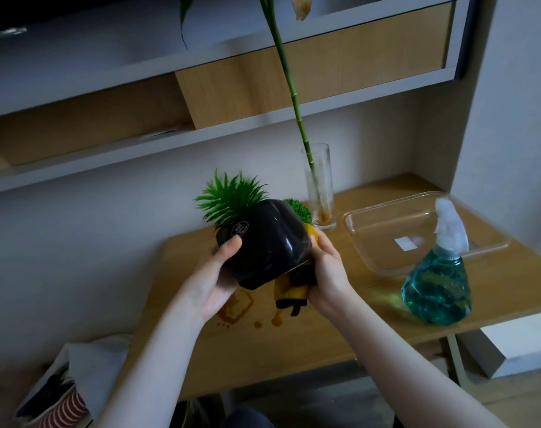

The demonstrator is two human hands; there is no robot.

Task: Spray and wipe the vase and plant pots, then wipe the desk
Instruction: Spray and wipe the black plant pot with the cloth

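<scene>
Holding a black plant pot (264, 245) tilted above the counter (293, 341), the person grips it from both sides. The left hand (215, 279) wraps round the pot's left side, thumb on the front near a small round white emblem; whatever the emblem says is too small to read. The right hand (326, 273) presses a yellow and black cloth (293, 288) against the pot's lower right side, its fingers curled round the cloth, whose loose end hangs down below the pot. Spiky green leaves (229, 196) stick out of the pot's top, pointing up and away to the left.

Behind the pot, a second small plant (298, 208) with a rounded green top peeks out, its pot mostly hidden. Just beside it to the right stands a tall clear glass vase (320, 193) holding a long green stalk (289, 84) that leans up and to the left, with brownish residue at the bottom of the vase.

On the right of the counter lies a clear shallow tray (365, 248) with a white sticker on its base; no writing shows on it. In front of the tray stands a spray bottle (437, 282) of blue-green liquid with a white trigger head and no label in view. Brown ring stains and drips (236, 307) mark the counter below the held pot.
</scene>
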